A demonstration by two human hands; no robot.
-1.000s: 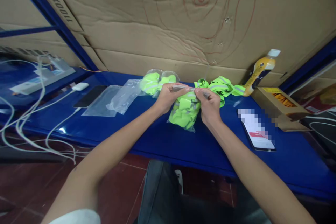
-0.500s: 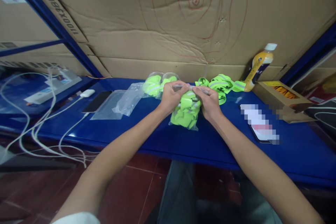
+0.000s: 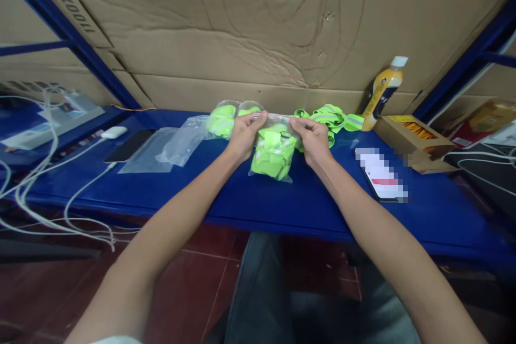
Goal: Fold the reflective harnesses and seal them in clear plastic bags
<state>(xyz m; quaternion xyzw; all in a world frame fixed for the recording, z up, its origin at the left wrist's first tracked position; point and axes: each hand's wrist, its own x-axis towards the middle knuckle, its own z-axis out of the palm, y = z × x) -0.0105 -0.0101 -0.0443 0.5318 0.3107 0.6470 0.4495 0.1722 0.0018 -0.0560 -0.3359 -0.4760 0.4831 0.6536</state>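
Observation:
Between my hands is a clear plastic bag (image 3: pixel 273 157) filled with folded neon-green straps that have silvery reflective stripes. My left hand (image 3: pixel 244 133) pinches the bag's top left corner between thumb and fingers. At the top right corner, my right hand (image 3: pixel 312 137) grips it the same way, so the top edge is stretched between them. Behind my left hand sit two packed bags of green straps (image 3: pixel 222 120). A loose heap of green reflective strap (image 3: pixel 328 114) lies behind my right hand.
On the blue shelf (image 3: pixel 237 193), flat clear bags (image 3: pixel 147 153) and a dark phone (image 3: pixel 131 145) lie left, near white cables and a power strip (image 3: pixel 52 126). To the right are a lit phone (image 3: pixel 381 174), a yellow-labelled bottle (image 3: pixel 385 91) and an open cardboard box (image 3: pixel 419 140). Cardboard (image 3: pixel 181 54) stands behind.
My hands have moved slightly apart, pulling the bag's top edge straight, and more of the bag shows. The whole view has shifted, with things appearing a little further left and higher.

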